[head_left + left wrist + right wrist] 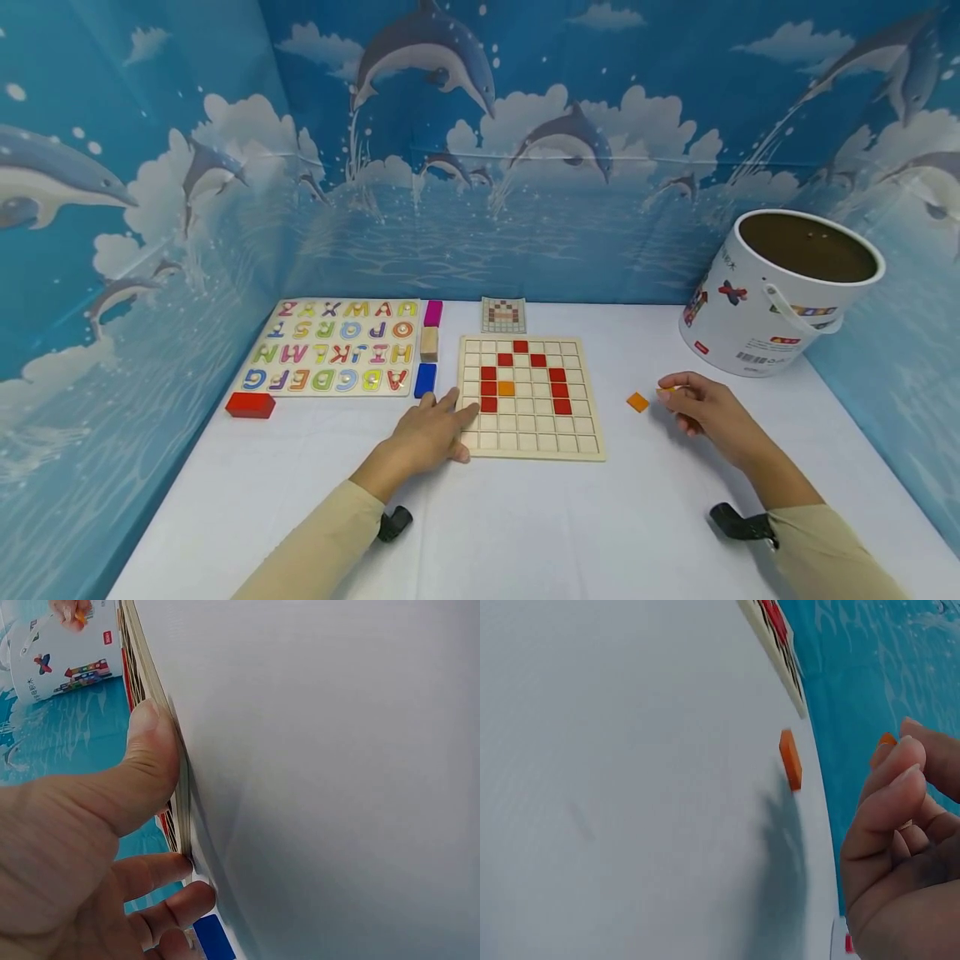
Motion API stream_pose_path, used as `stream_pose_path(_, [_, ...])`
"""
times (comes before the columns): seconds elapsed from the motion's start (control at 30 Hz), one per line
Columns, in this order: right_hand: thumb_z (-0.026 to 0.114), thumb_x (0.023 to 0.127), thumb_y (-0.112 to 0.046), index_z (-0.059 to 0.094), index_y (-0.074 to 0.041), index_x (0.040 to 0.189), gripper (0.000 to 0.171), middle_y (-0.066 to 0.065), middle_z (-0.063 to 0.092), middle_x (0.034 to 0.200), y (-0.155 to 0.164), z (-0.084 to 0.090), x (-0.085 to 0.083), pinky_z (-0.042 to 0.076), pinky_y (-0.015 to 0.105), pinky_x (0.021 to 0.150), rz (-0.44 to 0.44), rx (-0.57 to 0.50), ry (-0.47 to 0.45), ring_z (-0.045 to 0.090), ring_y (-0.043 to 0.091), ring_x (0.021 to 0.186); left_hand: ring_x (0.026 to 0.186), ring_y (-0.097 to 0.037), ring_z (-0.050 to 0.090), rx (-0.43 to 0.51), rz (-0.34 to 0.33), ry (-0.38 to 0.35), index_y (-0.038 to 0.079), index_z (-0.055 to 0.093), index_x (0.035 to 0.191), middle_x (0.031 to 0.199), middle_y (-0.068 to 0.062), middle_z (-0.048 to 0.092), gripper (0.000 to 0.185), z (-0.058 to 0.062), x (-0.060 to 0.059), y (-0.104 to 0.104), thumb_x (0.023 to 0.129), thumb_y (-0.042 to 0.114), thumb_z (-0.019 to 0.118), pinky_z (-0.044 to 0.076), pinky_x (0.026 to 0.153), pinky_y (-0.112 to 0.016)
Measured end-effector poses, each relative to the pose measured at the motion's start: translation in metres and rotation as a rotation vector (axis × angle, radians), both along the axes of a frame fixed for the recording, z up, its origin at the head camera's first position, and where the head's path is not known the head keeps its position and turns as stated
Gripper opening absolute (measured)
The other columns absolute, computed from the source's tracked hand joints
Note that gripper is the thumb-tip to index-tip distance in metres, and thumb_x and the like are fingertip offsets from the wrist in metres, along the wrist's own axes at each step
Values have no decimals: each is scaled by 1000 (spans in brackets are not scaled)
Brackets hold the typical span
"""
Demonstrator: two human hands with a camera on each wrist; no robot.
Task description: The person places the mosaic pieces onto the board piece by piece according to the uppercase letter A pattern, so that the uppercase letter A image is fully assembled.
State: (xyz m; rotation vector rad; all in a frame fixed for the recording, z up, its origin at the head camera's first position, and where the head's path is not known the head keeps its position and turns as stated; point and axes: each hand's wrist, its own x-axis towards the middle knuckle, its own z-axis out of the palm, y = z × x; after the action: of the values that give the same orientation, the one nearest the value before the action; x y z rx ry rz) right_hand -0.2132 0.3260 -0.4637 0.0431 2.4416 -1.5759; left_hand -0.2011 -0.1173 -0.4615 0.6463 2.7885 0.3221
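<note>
A wooden grid board (531,446) lies at the table's middle, carrying several red tiles and one orange tile (506,387). My left hand (456,425) rests against the board's near-left corner, fingers fairly straight; in the left wrist view its thumb (154,761) presses the board's edge (142,652). To the right of the board, my right hand (669,392) pinches a small orange tile (886,739) between its fingertips. A second orange tile (637,402) (790,759) lies on the table between that hand and the board.
A white toy bucket (780,292) stands at the back right. An alphabet puzzle (337,346) lies at the left, with magenta (432,313), wooden (429,343) and blue (425,379) blocks beside it and a red block (251,404) in front. A pattern card (503,315) lies behind the board.
</note>
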Motion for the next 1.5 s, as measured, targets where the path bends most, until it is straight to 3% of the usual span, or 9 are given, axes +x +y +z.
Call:
stream_pose_path(0.27, [67, 100, -28, 44, -4, 147, 57, 16, 64, 99, -48, -4, -25, 52, 28, 64, 21, -83, -40, 60, 22, 73, 110, -28, 43, -5, 4, -11, 25, 49, 154, 164, -17, 33, 78, -4, 2, -1, 83, 40, 79, 42, 86, -41])
stream_pose_path(0.57, [71, 96, -15, 48, -3, 134, 45, 9, 62, 82, -128, -8, -49, 45, 27, 55, 114, -110, -68, 54, 18, 60, 112, -29, 44, 2, 1, -11, 25, 48, 154, 164, -17, 34, 78, -4, 3, -5, 83, 42, 78, 43, 88, -43])
stream_pose_path(0.7, [71, 96, -15, 56, -6, 127, 36, 8, 58, 81, -160, -8, -52, 43, 28, 53, 204, -13, -35, 52, 18, 56, 111, -29, 44, -7, 10, -9, 25, 49, 154, 164, -16, 34, 78, -2, 3, -5, 83, 42, 78, 43, 88, -43])
stream_pose_path(0.9, [73, 91, -12, 67, -9, 112, 21, 5, 57, 77, -186, -7, -53, 42, 32, 58, 252, 307, 137, 49, 17, 59, 113, -29, 44, -6, -6, -15, 26, 48, 154, 164, -16, 34, 77, 0, 1, -1, 84, 42, 78, 43, 89, -42])
stream_pose_path(0.97, [74, 90, -12, 69, -9, 109, 20, 3, 58, 77, -190, -8, -53, 41, 32, 62, 252, 388, 173, 50, 18, 65, 114, -29, 44, -10, -8, -19, 26, 48, 154, 164, -15, 33, 77, -1, 0, 0, 84, 42, 78, 43, 89, -43])
stream_pose_path(1.1, [75, 88, -13, 71, -10, 108, 20, 2, 58, 79, -193, -8, -55, 41, 33, 65, 250, 441, 183, 50, 18, 72, 119, -30, 43, -12, -1, -28, 27, 47, 154, 165, -14, 32, 77, 1, 0, 2, 85, 43, 77, 44, 94, -46])
stream_pose_path(1.33, [73, 92, -19, 68, -10, 123, 33, 7, 56, 80, -163, -2, -50, 39, 33, 61, 184, 301, 97, 49, 21, 66, 117, -30, 44, 17, 11, -39, 25, 49, 154, 165, -15, 32, 77, 2, 1, 2, 84, 39, 79, 44, 90, -43])
stream_pose_path(1.5, [71, 95, -24, 63, -6, 131, 41, 9, 57, 90, -108, 2, -38, 44, 34, 66, 80, 264, 77, 52, 24, 80, 116, -30, 43, 15, 13, -41, 25, 48, 154, 165, -15, 32, 77, 3, 1, 1, 85, 39, 78, 43, 89, -43])
